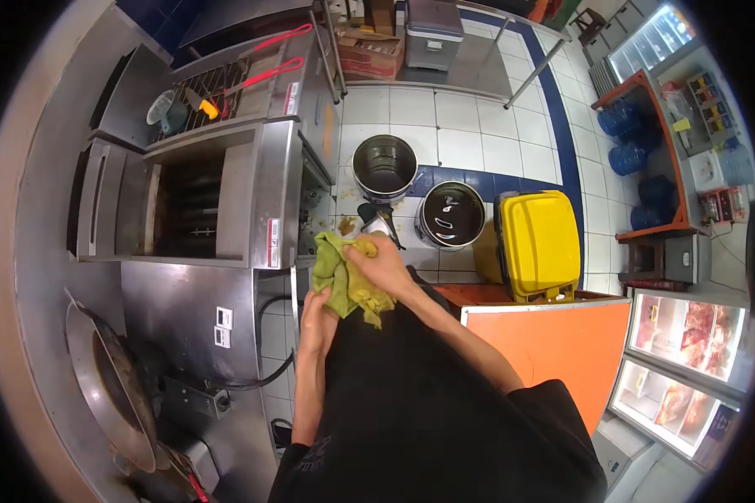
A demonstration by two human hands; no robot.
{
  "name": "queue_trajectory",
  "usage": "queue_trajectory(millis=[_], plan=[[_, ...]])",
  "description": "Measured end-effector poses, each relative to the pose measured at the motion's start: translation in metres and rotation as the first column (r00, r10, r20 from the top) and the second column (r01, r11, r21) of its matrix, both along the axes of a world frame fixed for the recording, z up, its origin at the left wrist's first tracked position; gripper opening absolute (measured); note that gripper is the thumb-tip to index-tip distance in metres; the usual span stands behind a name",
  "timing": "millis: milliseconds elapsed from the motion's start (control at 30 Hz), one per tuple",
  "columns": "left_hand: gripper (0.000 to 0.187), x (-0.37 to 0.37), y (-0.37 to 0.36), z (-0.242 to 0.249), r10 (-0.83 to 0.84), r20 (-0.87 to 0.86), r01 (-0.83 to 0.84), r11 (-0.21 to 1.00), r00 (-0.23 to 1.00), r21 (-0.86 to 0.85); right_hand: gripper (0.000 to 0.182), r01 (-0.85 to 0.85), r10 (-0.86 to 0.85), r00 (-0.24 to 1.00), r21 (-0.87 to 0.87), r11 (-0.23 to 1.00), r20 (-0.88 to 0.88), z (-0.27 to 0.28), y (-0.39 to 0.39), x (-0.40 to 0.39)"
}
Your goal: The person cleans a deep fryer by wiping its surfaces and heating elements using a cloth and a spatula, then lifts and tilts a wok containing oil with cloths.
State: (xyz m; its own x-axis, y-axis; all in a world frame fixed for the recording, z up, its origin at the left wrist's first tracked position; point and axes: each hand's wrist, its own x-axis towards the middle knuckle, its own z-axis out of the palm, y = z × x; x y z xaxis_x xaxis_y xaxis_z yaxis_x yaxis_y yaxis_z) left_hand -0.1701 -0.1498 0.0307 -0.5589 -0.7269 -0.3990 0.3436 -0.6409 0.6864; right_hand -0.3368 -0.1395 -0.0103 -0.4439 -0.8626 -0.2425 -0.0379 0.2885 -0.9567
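A bunched green cloth [330, 267] is held in front of my body, with a yellower, crumpled part hanging under my right hand. My left hand [315, 308] grips its lower left side. On the upper right, my right hand [379, 261] is closed around the yellower part of the cloth. Just beyond my hands, a shiny metal piece [381, 224] shows near the floor beside my shoe. Two round metal tins stand on the tiles ahead: one with bare inner walls [384, 159], the other full of dark liquid [451, 215].
At left stands a steel fryer [235, 197] with a dark well; tongs [264, 77] and a yellow-handled knife [200, 104] lie on its rack. A wok [101, 369] sits lower left. The yellow-lidded bin [541, 243] and orange counter [554, 352] are at right.
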Motion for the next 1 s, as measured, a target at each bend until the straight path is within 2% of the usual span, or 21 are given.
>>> queue_trajectory(millis=[33, 67, 100, 167, 233, 267, 300, 333, 367, 400, 433, 500, 567, 633, 700, 733, 767, 800, 833, 900, 1000], plan=[[0.046, 0.006, -0.003, 0.005, -0.006, 0.000, 0.006, 1.000, 1.000, 0.005, 0.027, -0.057, 0.056, 0.990, 0.007, 0.998, 0.126, 0.018, 0.000, -0.002], [0.046, 0.011, -0.005, 0.008, 0.010, -0.003, -0.010, 1.000, 1.000, -0.001, 0.027, -0.072, 0.072, 0.990, 0.001, 0.997, 0.124, 0.018, 0.001, -0.002], [0.047, 0.016, -0.008, 0.011, -0.012, -0.091, 0.015, 0.999, 0.996, 0.032, 0.027, -0.059, 0.047, 0.957, 0.034, 0.998, 0.286, 0.016, 0.003, -0.002], [0.052, 0.039, -0.011, 0.013, 0.029, -0.205, -0.006, 0.993, 0.978, 0.114, 0.024, -0.126, 0.064, 0.846, 0.082, 0.989, 0.530, 0.025, -0.001, 0.004], [0.054, 0.056, -0.012, -0.013, -0.070, -0.277, 0.083, 0.996, 0.958, 0.034, 0.022, -0.166, 0.053, 0.718, 0.096, 0.981, 0.694, 0.049, -0.005, 0.006], [0.055, 0.061, -0.006, -0.022, -0.149, -0.013, 0.148, 0.989, 0.989, -0.023, 0.023, -0.154, 0.019, 0.642, 0.105, 0.982, 0.766, 0.054, -0.007, 0.010], [0.057, 0.059, -0.003, -0.027, -0.208, 0.256, 0.225, 0.973, 0.944, -0.039, 0.024, -0.205, 0.092, 0.670, 0.064, 0.977, 0.737, 0.048, -0.005, 0.012], [0.060, 0.045, -0.002, 0.005, -0.193, 0.317, 0.229, 0.970, 0.929, -0.080, 0.026, -0.245, 0.161, 0.698, 0.021, 0.969, 0.697, 0.043, -0.006, 0.019], [0.058, 0.035, 0.000, 0.002, -0.064, 0.339, 0.160, 0.951, 0.939, -0.264, 0.024, -0.207, 0.088, 0.752, 0.106, 0.973, 0.653, 0.050, -0.006, 0.034], [0.053, 0.028, 0.003, -0.013, 0.110, 0.285, -0.028, 0.961, 0.952, -0.277, 0.023, -0.149, 0.010, 0.805, 0.186, 0.971, 0.593, 0.060, -0.006, 0.043], [0.049, 0.028, 0.003, -0.019, 0.192, 0.300, -0.117, 0.961, 0.934, -0.250, 0.023, -0.184, 0.051, 0.805, 0.166, 0.969, 0.591, 0.064, -0.010, 0.046], [0.045, 0.040, 0.000, -0.029, 0.293, 0.312, -0.227, 0.946, 0.904, -0.230, 0.019, -0.456, 0.394, 0.832, 0.078, 0.886, 0.390, 0.068, -0.018, 0.043], [0.040, 0.058, -0.002, -0.040, 0.479, 0.378, -0.398, 0.875, 0.793, -0.274, 0.019, -0.471, 0.446, 0.842, 0.011, 0.882, 0.304, 0.070, -0.021, 0.050], [0.037, 0.091, -0.008, -0.029, 0.640, 0.507, -0.482, 0.768, 0.577, -0.422, 0.020, -0.474, 0.472, 0.856, -0.045, 0.879, 0.213, 0.074, -0.021, 0.053], [0.039, 0.141, -0.014, -0.012, 0.667, 0.688, -0.360, 0.741, 0.288, -0.567, 0.016, -0.296, 0.226, 0.903, 0.149, 0.944, 0.365, 0.077, -0.020, 0.052], [0.041, 0.163, -0.022, 0.002, 0.734, 0.634, -0.404, 0.671, 0.242, -0.622, 0.016, -0.293, 0.223, 0.907, 0.154, 0.944, 0.357, 0.067, -0.018, 0.049], [0.043, 0.186, -0.027, 0.015, 0.792, 0.579, -0.445, 0.597, 0.193, -0.668, 0.017, -0.190, 0.106, 0.934, 0.222, 0.956, 0.342, 0.051, -0.013, 0.044], [0.044, 0.214, -0.028, 0.004, 0.818, 0.575, -0.345, 0.545, 0.016, -0.765, 0.018, -0.085, -0.012, 0.948, 0.290, 0.953, 0.317, 0.036, -0.008, 0.040], [0.037, 0.237, -0.032, -0.002, 0.827, 0.533, -0.241, 0.489, -0.179, -0.839, 0.018, -0.082, -0.014, 0.953, 0.301, 0.950, 0.303, 0.022, -0.003, 0.036], [0.035, 0.281, -0.051, 0.015, 0.850, 0.511, -0.222, 0.477, -0.130, -0.850, 0.021, 0.008, -0.070, 0.979, 0.304, 0.953, 0.194, -0.002, 0.005, 0.030], [0.042, 0.327, -0.076, 0.003, 0.817, 0.501, -0.050, 0.510, -0.284, -0.859, 0.025, 0.086, -0.129, 0.987, 0.362, 0.928, 0.098, -0.003, 0.006, 0.040]])
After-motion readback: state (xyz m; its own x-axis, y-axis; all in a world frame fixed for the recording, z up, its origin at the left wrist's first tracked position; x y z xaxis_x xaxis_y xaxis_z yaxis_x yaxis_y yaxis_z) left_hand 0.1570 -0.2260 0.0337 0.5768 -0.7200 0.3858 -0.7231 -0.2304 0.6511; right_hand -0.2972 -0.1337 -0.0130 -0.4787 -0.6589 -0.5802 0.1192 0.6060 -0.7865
